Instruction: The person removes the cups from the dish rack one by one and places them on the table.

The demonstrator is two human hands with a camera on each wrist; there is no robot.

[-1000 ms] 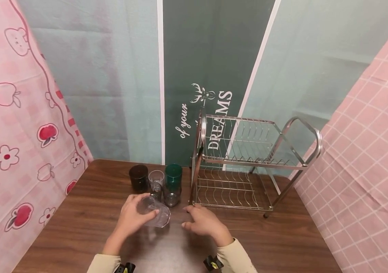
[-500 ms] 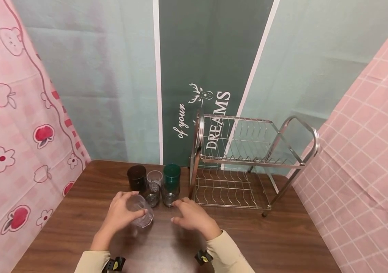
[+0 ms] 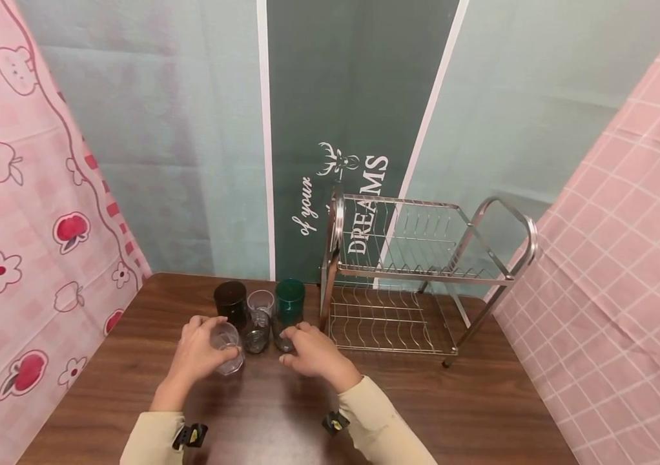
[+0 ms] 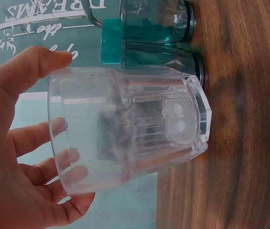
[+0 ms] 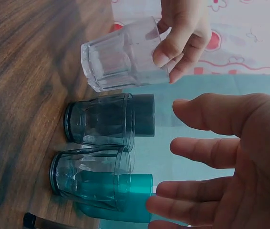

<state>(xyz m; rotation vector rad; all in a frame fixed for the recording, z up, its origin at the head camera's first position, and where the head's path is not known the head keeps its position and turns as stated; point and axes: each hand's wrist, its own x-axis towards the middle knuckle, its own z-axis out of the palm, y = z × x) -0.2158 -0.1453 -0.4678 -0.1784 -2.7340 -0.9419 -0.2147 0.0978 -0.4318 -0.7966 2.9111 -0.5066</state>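
My left hand (image 3: 193,349) grips a clear faceted tumbler (image 4: 125,129) round its rim, thumb on one side and fingers on the other. The tumbler leans slightly, base low over the table; whether it touches the wood I cannot tell. Just right of it stand two smoky grey tumblers (image 5: 99,119), side by side. Behind them are a black tumbler (image 3: 231,300), another clear tumbler (image 3: 261,301) and a teal tumbler (image 3: 290,294). In the right wrist view my right hand (image 5: 221,157) has its fingers spread near the rims of the grey tumblers, holding nothing.
A two-tier metal dish rack (image 3: 394,274) stands on the right side of the brown wooden table (image 3: 411,413). Its left legs are close to the teal tumbler. Printed cloths (image 3: 208,142) hang behind and at both sides of the table.
My left hand has carried the clear tumbler leftward, to beside the left grey tumbler, and turned it more upright. My right hand has shifted left, up to the right grey tumbler.
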